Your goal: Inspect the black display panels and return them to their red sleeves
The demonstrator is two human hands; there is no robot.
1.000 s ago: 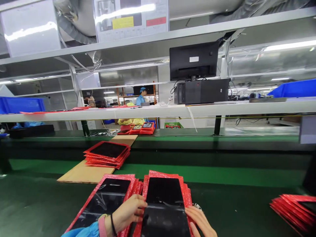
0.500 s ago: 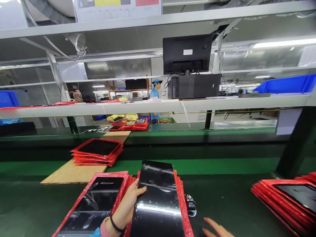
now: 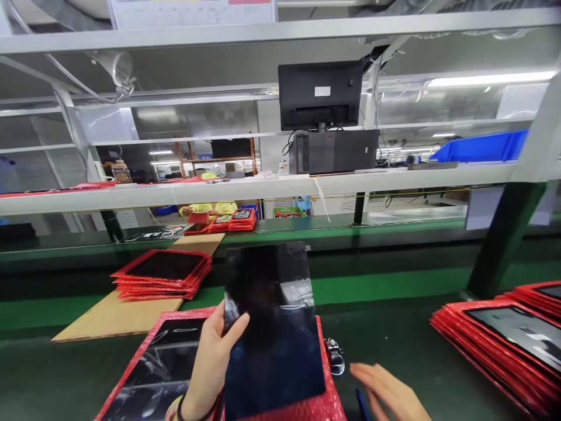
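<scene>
My left hand grips a glossy black tablet screen panel by its left edge, thumb on the front face. The panel is tilted up above a red bubble-wrap sleeve. To its left, another black panel lies on red bubble wrap, partly hidden by my left forearm. At the lower right, my right hand is apart from the panel, fingers stretched out. Beside its fingers is a thin dark blue object, cut off by the frame edge. Near it sits a small shiny metal object.
A stack of red sleeves with a dark panel on top rests on a wooden board. More red stacks stand at right. A shelf crosses ahead, carrying a monitor and a blue bin. A yellow-sleeved person works beyond.
My left hand has lifted and tilted the panel up off the red sleeve. More of my right hand shows. The view has shifted, and the blue-clad person behind is mostly hidden.
</scene>
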